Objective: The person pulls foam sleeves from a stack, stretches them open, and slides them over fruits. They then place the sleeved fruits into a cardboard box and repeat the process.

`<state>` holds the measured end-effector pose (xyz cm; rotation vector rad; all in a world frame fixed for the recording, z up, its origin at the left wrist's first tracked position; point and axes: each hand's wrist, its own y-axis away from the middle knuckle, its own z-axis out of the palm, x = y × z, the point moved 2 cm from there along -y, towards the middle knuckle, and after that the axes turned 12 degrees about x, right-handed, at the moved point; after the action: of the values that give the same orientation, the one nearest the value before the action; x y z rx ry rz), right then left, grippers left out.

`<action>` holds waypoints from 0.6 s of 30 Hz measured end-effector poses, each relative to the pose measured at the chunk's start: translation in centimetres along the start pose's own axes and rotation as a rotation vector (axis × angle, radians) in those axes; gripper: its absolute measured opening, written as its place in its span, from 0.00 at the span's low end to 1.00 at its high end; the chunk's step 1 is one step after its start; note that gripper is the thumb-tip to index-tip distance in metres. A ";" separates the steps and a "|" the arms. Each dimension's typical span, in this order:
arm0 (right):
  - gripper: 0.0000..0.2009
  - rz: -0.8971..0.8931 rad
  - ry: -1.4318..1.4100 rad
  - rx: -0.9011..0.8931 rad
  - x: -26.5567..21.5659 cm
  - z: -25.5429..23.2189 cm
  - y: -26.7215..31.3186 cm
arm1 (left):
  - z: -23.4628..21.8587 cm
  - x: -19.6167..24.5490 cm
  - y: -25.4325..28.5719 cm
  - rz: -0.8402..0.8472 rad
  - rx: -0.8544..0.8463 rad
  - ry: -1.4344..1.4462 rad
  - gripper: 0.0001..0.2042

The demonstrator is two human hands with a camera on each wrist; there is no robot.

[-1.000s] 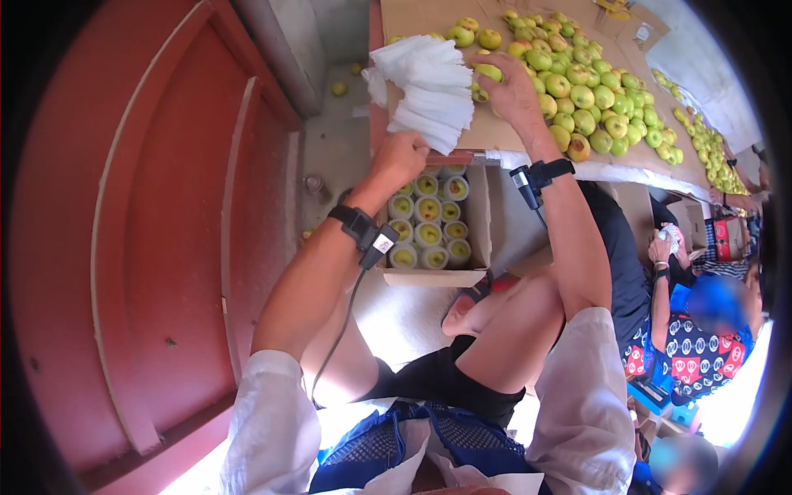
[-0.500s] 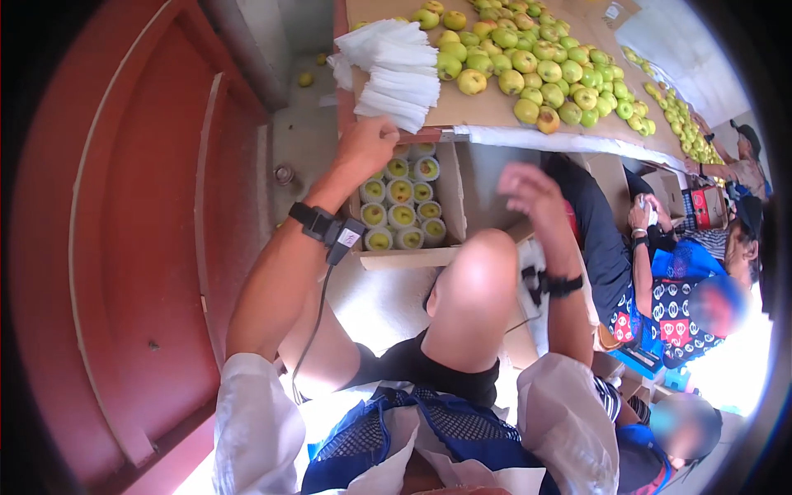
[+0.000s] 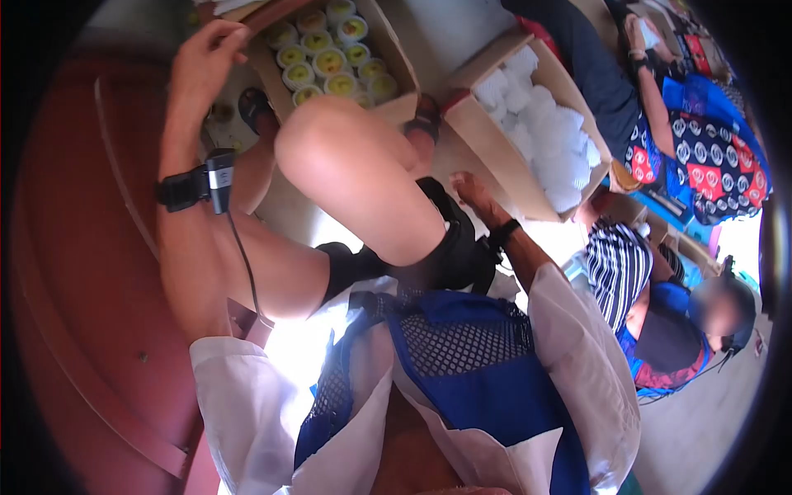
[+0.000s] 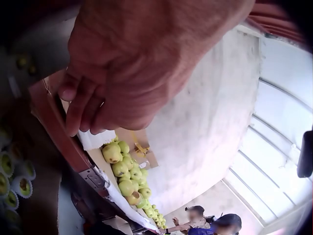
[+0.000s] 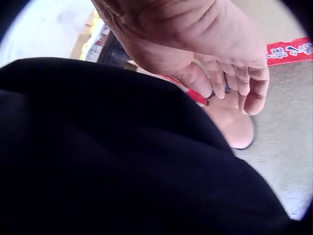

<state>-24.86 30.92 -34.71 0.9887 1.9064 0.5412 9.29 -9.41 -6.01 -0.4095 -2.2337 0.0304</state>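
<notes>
My left hand (image 3: 206,70) is at the upper left of the head view, its fingers loosely bent and nothing seen in its grasp. In the left wrist view it is close over the table edge, beside white sheets (image 4: 95,140) and a heap of green apples (image 4: 128,174). Low beside my black shorts hangs my right hand (image 3: 478,196), fingers relaxed and holding nothing. A cardboard box (image 3: 399,49) holds apples (image 3: 330,62) in white ribbed sleeves. To its right, another box (image 3: 488,165) is filled with white foam nets (image 3: 540,124).
My bent knee (image 3: 346,148) rises between my hands, in front of the apple box. A red door (image 3: 74,289) runs along the left. At the right sit other people, one in a striped garment (image 3: 615,264). A sandalled foot (image 3: 422,128) stands between the boxes.
My right hand leaves the apple heap and drops beside my shorts, with no apple seen in it. The head view turns downward and right, bringing the box of foam nets into sight.
</notes>
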 end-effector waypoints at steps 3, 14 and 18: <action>0.29 -0.171 0.125 0.088 4.3 2.1 -2.7 | -0.6 0.3 0.5 -0.049 0.017 -0.014 0.15; 0.51 -0.539 0.174 0.140 -3.4 6.0 -0.3 | -0.7 3.4 -0.1 -0.104 0.031 -0.041 0.14; 0.55 -0.404 0.162 0.118 -5.3 7.2 0.2 | 0.0 5.3 -1.1 -0.097 0.024 -0.044 0.14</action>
<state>-17.10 26.61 -35.48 0.6173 2.2296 0.2801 5.88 -8.82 -1.93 -0.2900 -2.2920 0.0154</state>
